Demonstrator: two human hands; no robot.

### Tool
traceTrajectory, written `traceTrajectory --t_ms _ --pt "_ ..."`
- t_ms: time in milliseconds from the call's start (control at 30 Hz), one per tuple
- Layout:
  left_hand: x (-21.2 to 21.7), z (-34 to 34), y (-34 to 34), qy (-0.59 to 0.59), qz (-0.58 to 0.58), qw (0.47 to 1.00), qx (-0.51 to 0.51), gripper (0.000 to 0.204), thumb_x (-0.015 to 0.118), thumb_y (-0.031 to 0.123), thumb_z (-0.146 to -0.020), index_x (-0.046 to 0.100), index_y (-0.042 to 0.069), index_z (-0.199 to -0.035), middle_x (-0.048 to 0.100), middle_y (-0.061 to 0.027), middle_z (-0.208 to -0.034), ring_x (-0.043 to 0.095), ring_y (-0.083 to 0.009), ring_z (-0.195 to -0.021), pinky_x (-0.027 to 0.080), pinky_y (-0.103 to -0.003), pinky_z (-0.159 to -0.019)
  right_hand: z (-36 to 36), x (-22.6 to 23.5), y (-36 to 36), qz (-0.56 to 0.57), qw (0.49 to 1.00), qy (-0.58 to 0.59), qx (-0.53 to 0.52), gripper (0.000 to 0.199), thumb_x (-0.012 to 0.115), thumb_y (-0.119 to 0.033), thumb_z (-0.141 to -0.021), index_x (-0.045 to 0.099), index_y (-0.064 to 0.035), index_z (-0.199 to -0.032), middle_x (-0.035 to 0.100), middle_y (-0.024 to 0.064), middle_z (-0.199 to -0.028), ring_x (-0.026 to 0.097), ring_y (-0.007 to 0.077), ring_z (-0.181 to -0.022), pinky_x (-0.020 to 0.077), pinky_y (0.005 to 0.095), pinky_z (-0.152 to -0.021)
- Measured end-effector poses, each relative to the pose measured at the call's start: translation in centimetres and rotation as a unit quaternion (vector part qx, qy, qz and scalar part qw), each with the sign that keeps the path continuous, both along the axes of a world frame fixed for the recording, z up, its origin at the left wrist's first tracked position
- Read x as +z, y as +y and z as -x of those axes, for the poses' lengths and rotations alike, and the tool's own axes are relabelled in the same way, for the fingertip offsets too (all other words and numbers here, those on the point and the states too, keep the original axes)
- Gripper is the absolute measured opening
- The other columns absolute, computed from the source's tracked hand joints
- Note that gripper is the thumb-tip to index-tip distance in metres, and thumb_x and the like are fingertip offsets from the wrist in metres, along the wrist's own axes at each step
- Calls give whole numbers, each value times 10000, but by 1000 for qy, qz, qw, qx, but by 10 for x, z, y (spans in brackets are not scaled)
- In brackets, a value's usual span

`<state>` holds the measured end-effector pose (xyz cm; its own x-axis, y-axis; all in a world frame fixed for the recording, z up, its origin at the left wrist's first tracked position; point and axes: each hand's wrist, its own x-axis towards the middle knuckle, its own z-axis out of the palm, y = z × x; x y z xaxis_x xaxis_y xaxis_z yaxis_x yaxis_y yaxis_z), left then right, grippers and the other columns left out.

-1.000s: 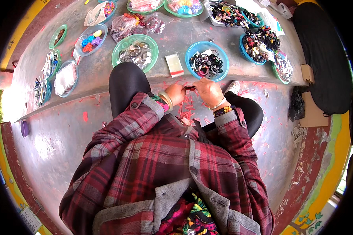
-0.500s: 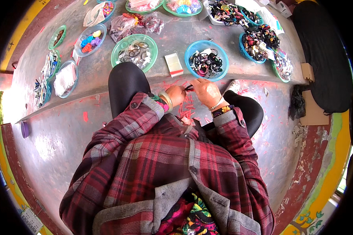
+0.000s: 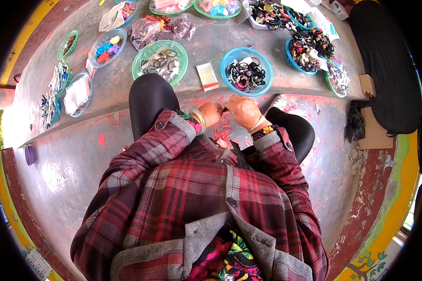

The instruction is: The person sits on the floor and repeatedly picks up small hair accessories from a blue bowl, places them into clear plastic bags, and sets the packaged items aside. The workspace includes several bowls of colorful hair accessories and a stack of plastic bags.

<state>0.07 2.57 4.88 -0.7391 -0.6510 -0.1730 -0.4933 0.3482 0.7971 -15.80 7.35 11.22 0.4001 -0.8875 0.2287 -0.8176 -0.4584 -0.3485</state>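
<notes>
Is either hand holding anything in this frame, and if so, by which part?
A small dark item is held between the left hand and the right hand; they cover most of it, so which part each grips cannot be told.

Hands [image 3: 244, 111] meet between raised left knee [image 3: 151, 97] and bent right knee [image 3: 299, 135]. Left knee obstructs near side of green bowl [image 3: 136, 64]. Red-edged white box [image 3: 207, 76] narrows passage between green bowl and blue bowl [image 3: 267, 77]. Open concrete ledge [image 3: 205, 50] behind box; another gap right of blue bowl.
</notes>
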Motion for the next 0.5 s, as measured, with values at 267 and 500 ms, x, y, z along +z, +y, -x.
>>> traceTrajectory --t_ms 267,500 --pt "11 1 -4 -43 -41 998 -7 300 383 200 -805 590 0 -889 583 -194 -732 582 -297 -716 442 -375 -678 -9 -1 0 -99 983 -67 -136 67 520 -87 -727 558 -59 -775 529 113 -707 543 309 -700 435 380 -590" --pt "12 3 -5 87 -260 957 93 288 386 183 -858 578 -29 -893 595 -93 -752 575 -136 -694 478 -287 -590 -2 9 0 -39 991 -57 -114 57 537 -80 -708 568 -43 -739 547 112 -750 533 313 -713 435 374 -625"
